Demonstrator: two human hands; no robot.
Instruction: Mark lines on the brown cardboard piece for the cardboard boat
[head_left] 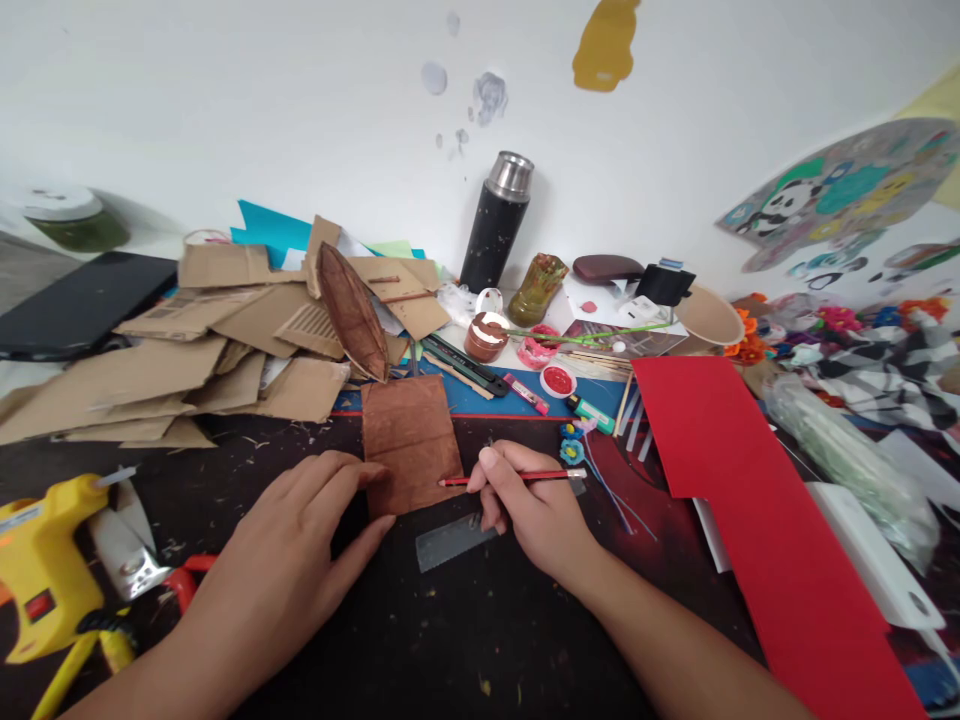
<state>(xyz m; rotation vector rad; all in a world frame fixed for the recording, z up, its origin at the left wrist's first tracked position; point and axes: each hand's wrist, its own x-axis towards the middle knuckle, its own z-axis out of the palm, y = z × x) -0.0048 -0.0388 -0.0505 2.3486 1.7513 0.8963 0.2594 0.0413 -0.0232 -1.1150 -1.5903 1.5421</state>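
My right hand (529, 500) is closed round a red pencil (536, 475), its point at the lower right of a brown-painted cardboard square (412, 440). My left hand (315, 520) rests at the left of that square, fingers stretched out and thumb apart, the fingertips touching its left edge and lower corner. Faint lines cross the square. A clear plastic ruler (450, 542) lies on the dark table just below, its right end partly hidden by my right hand. Behind the square leans a brown boat-shaped cardboard piece (351, 310).
A yellow glue gun (45, 560) and red-handled scissors (180, 582) lie at left. Cardboard scraps (172, 370) are piled behind them. Further back stand a black flask (495, 225) and a brown paint pot (486, 338). Red sheets (750, 490) and a white power strip (874, 555) lie at right.
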